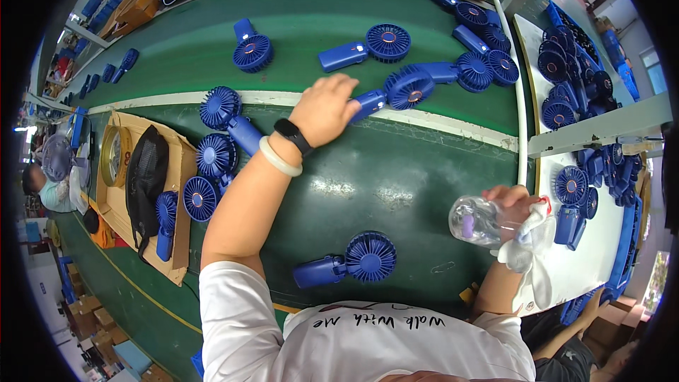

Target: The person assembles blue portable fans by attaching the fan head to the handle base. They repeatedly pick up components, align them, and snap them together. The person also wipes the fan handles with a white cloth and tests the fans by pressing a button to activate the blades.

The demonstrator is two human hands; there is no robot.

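My left hand [324, 110], with a black band and a pale bangle at the wrist, reaches over the white strip along the bench. Its fingers curl at the handle end of a blue handheld fan [409, 88], partly hiding that end. On the right, my right hand [511, 199] is closed round a clear plastic bottle [475, 221], tilted on its side. A crumpled white cloth [532, 244] hangs by the same hand. Close to my body lies another blue fan [370, 257], its handle pointing left.
More blue fans [252, 52] lie along the green belt [297, 21]. At left, a cardboard tray [185, 170] holds a black mesh pouch [147, 184] and a tape roll [115, 155]. Many fans crowd the white side table [587, 262]. A post [601, 127] crosses at right; another person's arm [566, 332] shows below.
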